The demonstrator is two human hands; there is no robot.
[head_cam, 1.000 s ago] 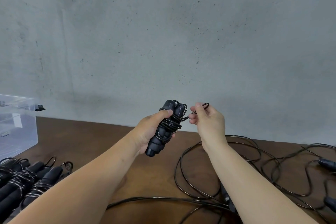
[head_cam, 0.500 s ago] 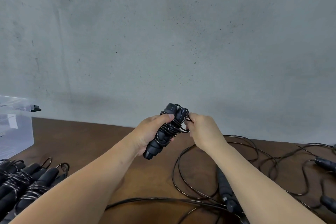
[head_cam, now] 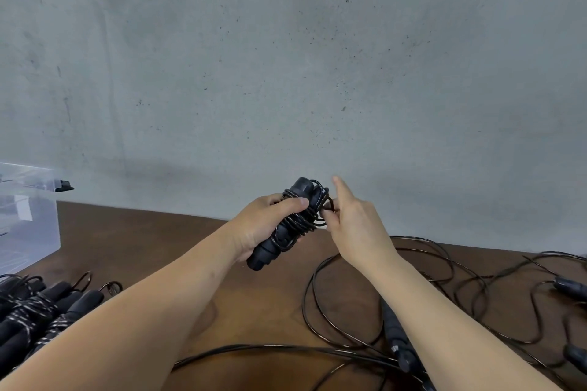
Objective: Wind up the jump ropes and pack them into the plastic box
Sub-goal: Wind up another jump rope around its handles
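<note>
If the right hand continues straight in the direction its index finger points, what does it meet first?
Probably the grey wall. The right hand points up and away, past the wound jump rope beside it; depth is unclear.

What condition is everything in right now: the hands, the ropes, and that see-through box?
left hand: grips the wound jump rope, held above the table.
right hand: pinches the cord end at the bundle, index finger straight.
wound jump rope: cord coiled round its handles, end not yet tucked.
finished bundles: wound, lying on the table, not in the box.
loose ropes: unwound, tangled on the table.
plastic box: standing on the table; contents unclear.
</note>
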